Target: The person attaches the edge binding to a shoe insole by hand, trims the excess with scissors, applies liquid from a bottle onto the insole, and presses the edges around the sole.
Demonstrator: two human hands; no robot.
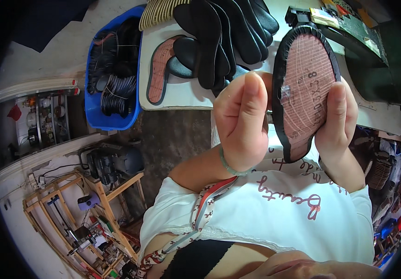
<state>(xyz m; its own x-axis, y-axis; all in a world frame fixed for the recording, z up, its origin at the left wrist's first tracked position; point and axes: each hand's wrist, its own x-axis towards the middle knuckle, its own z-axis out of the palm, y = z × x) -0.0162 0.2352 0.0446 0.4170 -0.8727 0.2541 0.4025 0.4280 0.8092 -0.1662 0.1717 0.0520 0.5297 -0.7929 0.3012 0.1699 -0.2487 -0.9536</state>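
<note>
In front of my chest, I hold up a shoe insole (303, 88) by both sides. Its pinkish-brown underside faces me, with printed marks and a gathered black edging folded over the rim. My right hand (339, 114) is closed on its right side, thumb flat on the pink face and fingers behind. My left hand (244, 118), with a pale green bangle at the wrist, is closed at the left edge; its thumb points up and its fingertips are partly hidden behind the insole. On the table beyond lie several black insoles (208, 46) in a heap. Beside them rests another pink-faced insole (156, 76).
A blue bin (137, 109) with tied black bundles stands left of the white table (182, 98). A fanned beige stack (161, 13) sits at the far edge. A dark green machine (372, 65) is at the right. Wooden frames (103, 200) stand at lower left.
</note>
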